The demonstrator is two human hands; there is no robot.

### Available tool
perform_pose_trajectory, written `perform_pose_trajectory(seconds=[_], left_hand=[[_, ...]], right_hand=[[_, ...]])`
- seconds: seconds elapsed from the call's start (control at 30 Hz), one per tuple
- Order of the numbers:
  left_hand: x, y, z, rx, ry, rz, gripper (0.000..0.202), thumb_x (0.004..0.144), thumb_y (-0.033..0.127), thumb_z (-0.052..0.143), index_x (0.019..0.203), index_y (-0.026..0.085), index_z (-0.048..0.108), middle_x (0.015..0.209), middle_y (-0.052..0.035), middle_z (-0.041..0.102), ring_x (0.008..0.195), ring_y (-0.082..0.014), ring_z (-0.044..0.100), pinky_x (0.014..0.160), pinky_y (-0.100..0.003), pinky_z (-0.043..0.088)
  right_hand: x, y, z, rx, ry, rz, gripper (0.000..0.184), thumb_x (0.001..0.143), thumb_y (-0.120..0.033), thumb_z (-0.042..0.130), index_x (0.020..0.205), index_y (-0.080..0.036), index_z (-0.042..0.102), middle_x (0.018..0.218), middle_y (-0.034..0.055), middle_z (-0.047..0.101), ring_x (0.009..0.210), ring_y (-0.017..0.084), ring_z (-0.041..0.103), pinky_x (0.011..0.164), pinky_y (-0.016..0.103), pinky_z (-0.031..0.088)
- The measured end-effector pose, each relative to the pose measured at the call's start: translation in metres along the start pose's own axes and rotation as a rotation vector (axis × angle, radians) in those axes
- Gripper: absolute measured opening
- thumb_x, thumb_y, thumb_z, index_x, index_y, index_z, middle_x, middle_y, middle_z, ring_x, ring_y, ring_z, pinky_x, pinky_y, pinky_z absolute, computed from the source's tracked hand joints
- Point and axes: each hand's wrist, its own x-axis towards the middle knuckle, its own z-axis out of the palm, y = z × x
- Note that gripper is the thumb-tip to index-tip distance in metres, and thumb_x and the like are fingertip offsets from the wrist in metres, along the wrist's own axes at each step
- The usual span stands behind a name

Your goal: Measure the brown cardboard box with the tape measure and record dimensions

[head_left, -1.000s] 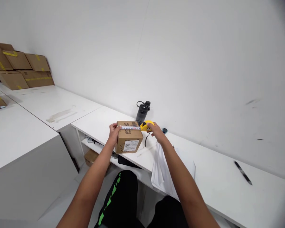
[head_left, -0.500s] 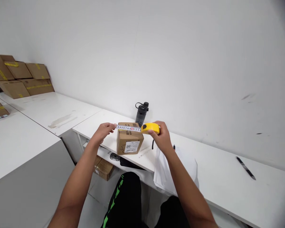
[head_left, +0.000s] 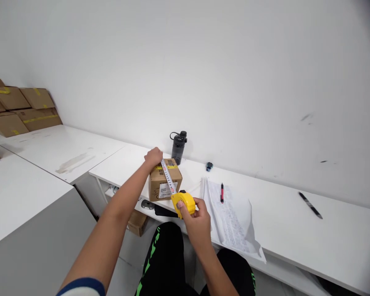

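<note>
A small cardboard box [head_left: 157, 186] with a white label on its front stands on the narrow white table. My right hand [head_left: 197, 220] grips a yellow tape measure [head_left: 185, 203] just in front of the box, near the table edge. From its case the blade [head_left: 167, 174] runs slanting back over the box top. At the far top edge of the box, my left hand [head_left: 154, 157] is closed at the blade's end; its fingertips are mostly hidden.
Behind the box stands a dark water bottle [head_left: 178, 147]. To the right lie a watch [head_left: 209, 166], written papers [head_left: 234, 222], a red pen [head_left: 222, 193] and a black marker-like object [head_left: 310, 205]. Stacked cartons [head_left: 38, 119] fill the far left. A shelf [head_left: 283, 271] runs below the tabletop.
The blade has swung from crosswise to front-to-back over the box. My left hand went to the far edge, my right hand came nearer and lower, and more blade is out.
</note>
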Motion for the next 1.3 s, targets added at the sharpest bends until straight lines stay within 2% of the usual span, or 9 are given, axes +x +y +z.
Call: perform_pose_trajectory(seconds=[0.1, 0.23, 0.4, 0.73, 0.87, 0.97, 1.03, 1.2, 1.3], left_hand=[[-0.004, -0.006, 0.016, 0.158, 0.028, -0.009, 0.03, 0.088, 0.04, 0.043, 0.096, 0.017, 0.061, 0.115, -0.0186, 0.064, 0.111, -0.0359, 0.057, 0.091, -0.051, 0.037], [-0.01, -0.004, 0.026, 0.302, 0.067, 0.035, 0.038, 0.093, 0.039, 0.034, 0.105, 0.015, 0.06, 0.114, -0.0196, 0.065, 0.112, -0.0345, 0.057, 0.095, -0.051, 0.033], [-0.015, -0.003, 0.028, 0.373, 0.055, 0.099, 0.045, 0.094, 0.038, 0.029, 0.099, 0.014, 0.066, 0.104, -0.0177, 0.069, 0.1, -0.0301, 0.063, 0.086, -0.042, 0.041], [-0.014, -0.006, 0.024, 0.358, 0.061, 0.147, 0.038, 0.092, 0.036, 0.032, 0.1, 0.016, 0.064, 0.105, -0.0142, 0.069, 0.094, -0.0271, 0.065, 0.077, -0.035, 0.044], [-0.038, 0.005, 0.009, 0.354, 0.18, 0.255, 0.038, 0.096, 0.035, 0.026, 0.097, 0.019, 0.06, 0.104, -0.0104, 0.068, 0.1, -0.0251, 0.061, 0.085, -0.035, 0.039], [-0.07, 0.019, -0.006, 0.31, 0.274, 0.365, 0.036, 0.097, 0.033, 0.024, 0.093, 0.02, 0.058, 0.095, -0.0091, 0.067, 0.092, -0.0238, 0.06, 0.083, -0.034, 0.037], [-0.094, 0.028, -0.014, 0.301, 0.205, 0.459, 0.035, 0.096, 0.035, 0.026, 0.09, 0.021, 0.058, 0.088, -0.0075, 0.066, 0.086, -0.0238, 0.06, 0.079, -0.034, 0.037], [-0.128, 0.039, -0.018, 0.215, -0.326, 0.657, 0.037, 0.092, 0.051, 0.036, 0.084, 0.023, 0.06, 0.087, -0.0033, 0.066, 0.082, -0.022, 0.06, 0.07, -0.031, 0.041], [-0.12, 0.032, -0.014, 0.124, -0.289, 0.587, 0.048, 0.094, 0.054, 0.025, 0.098, 0.023, 0.062, 0.099, -0.0051, 0.067, 0.094, -0.0226, 0.06, 0.082, -0.033, 0.042]], right_hand=[[0.008, -0.012, 0.003, -0.245, 0.032, -0.109, 0.045, 0.072, -0.056, 0.064, 0.098, -0.019, 0.058, 0.083, 0.0047, 0.067, 0.067, 0.02, 0.063, 0.058, 0.03, 0.049], [0.036, -0.031, 0.028, -0.591, -0.077, -0.236, 0.051, 0.08, -0.051, 0.054, 0.122, -0.023, 0.05, 0.113, 0.0078, 0.065, 0.087, 0.025, 0.065, 0.069, 0.035, 0.048], [0.061, -0.044, 0.047, -0.76, -0.178, -0.23, 0.046, 0.086, -0.053, 0.045, 0.121, -0.024, 0.048, 0.101, 0.0059, 0.068, 0.084, 0.027, 0.066, 0.069, 0.036, 0.046], [0.055, -0.038, 0.039, -0.713, -0.23, -0.186, 0.058, 0.08, -0.057, 0.054, 0.129, -0.027, 0.042, 0.11, 0.0053, 0.066, 0.092, 0.028, 0.066, 0.073, 0.038, 0.048], [0.049, -0.023, 0.03, -0.6, -0.249, -0.272, 0.057, 0.082, -0.043, 0.056, 0.134, -0.025, 0.041, 0.122, 0.0082, 0.061, 0.101, 0.029, 0.064, 0.077, 0.039, 0.05], [0.043, 0.0, 0.02, -0.425, -0.165, -0.373, 0.052, 0.086, -0.035, 0.051, 0.136, -0.026, 0.041, 0.131, 0.0078, 0.057, 0.113, 0.026, 0.059, 0.086, 0.039, 0.05], [0.039, 0.015, 0.013, -0.319, -0.092, -0.417, 0.05, 0.087, -0.034, 0.051, 0.135, -0.025, 0.043, 0.133, 0.0075, 0.056, 0.117, 0.025, 0.057, 0.091, 0.04, 0.049], [0.026, 0.029, -0.004, -0.221, 0.014, -0.471, 0.046, 0.086, -0.035, 0.054, 0.129, -0.021, 0.049, 0.128, 0.0097, 0.06, 0.118, 0.024, 0.057, 0.098, 0.042, 0.046], [0.02, 0.026, -0.012, -0.182, 0.021, -0.381, 0.048, 0.083, -0.04, 0.059, 0.126, -0.02, 0.051, 0.124, 0.0104, 0.062, 0.113, 0.025, 0.059, 0.095, 0.042, 0.048]])
